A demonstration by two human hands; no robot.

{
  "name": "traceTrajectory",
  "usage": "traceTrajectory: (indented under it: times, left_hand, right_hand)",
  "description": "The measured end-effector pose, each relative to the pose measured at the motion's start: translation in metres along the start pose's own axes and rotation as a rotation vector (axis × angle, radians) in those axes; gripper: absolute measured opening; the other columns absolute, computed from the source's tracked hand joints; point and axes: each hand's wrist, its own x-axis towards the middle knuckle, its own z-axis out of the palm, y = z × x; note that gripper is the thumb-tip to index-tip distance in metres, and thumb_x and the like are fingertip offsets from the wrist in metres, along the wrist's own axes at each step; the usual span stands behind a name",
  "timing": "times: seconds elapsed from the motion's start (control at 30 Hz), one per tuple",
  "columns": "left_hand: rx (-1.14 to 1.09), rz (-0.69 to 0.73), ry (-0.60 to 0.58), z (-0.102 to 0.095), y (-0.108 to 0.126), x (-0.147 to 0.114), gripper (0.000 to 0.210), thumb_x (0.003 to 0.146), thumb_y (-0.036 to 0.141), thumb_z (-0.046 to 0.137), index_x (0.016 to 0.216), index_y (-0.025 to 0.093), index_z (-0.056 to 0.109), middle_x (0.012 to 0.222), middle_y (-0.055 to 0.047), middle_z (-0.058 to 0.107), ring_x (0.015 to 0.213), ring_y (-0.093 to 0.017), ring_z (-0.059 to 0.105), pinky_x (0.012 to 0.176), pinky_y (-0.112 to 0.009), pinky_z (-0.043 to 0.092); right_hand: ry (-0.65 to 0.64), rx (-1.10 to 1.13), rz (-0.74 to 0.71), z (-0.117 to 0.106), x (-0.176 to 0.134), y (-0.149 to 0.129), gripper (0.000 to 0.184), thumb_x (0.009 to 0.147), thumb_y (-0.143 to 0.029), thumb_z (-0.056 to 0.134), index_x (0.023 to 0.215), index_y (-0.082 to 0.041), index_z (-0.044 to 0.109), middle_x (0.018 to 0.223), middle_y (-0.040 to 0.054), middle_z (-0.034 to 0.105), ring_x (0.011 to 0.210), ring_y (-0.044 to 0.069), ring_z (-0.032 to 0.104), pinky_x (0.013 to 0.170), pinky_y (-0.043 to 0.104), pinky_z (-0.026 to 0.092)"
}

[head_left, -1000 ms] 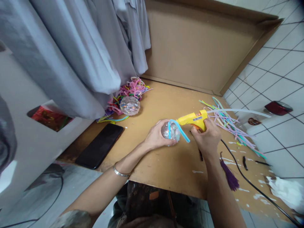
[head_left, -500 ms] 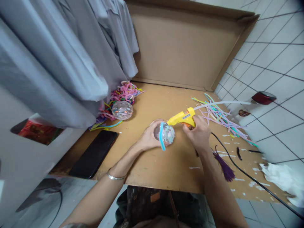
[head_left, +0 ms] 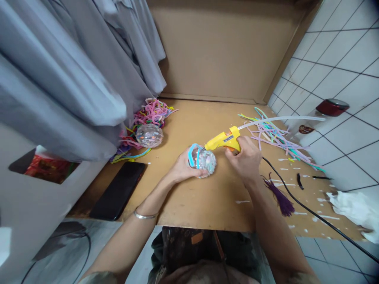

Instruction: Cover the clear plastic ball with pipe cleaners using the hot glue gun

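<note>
My left hand is closed around a clear faceted ball, its thumb along the near side. A light blue pipe cleaner loops over the ball's left part. My right hand grips a yellow hot glue gun, with fingers around its handle. The gun's nozzle points left and meets the top of the ball near the pipe cleaner; whether it touches is too small to tell. A long translucent glue stick juts from the gun's back.
A second clear ball sits by heaped pipe cleaners at left, with a black phone nearer. At right lie loose pipe cleaners, a purple tassel, a black cord, white tissue and a red-lidded jar.
The ball has been turned in my left hand, and the blue pipe cleaner now bends around it instead of hanging straight. The glue gun has shifted slightly left. The view has tilted down a little.
</note>
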Motion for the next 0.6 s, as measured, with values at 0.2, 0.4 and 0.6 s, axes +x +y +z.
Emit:
traceTrajectory:
  times: [0.2,0.4,0.6]
  left_hand:
    - [-0.026,-0.027,0.005,0.002,-0.003,0.005,0.076,0.051,0.034,0.087,0.119,0.017,0.057,0.114,-0.009,0.069,0.105,-0.027,0.067,0.097,-0.044,0.053]
    - [-0.043,-0.047,0.020,0.004,-0.005,0.011,0.086,0.050,0.033,0.089,0.127,0.017,0.056,0.124,-0.012,0.067,0.111,-0.028,0.065,0.102,-0.045,0.049]
    - [-0.062,-0.080,0.014,0.003,-0.005,0.013,0.088,0.051,0.030,0.089,0.131,0.015,0.054,0.123,-0.011,0.067,0.113,-0.029,0.064,0.104,-0.045,0.049]
  right_hand:
    - [-0.001,0.027,0.034,0.005,0.000,0.003,0.006,0.077,-0.028,0.056,0.080,-0.023,0.055,0.074,0.0017,0.058,0.069,0.020,0.052,0.062,0.031,0.035]
    - [0.010,0.036,0.071,0.010,0.000,0.008,0.007,0.074,-0.027,0.057,0.078,-0.023,0.054,0.073,0.0019,0.055,0.070,0.021,0.052,0.063,0.032,0.036]
    - [0.062,0.005,0.054,0.011,-0.001,0.008,0.007,0.077,-0.028,0.058,0.079,-0.023,0.053,0.078,0.0036,0.058,0.075,0.021,0.054,0.063,0.031,0.037]
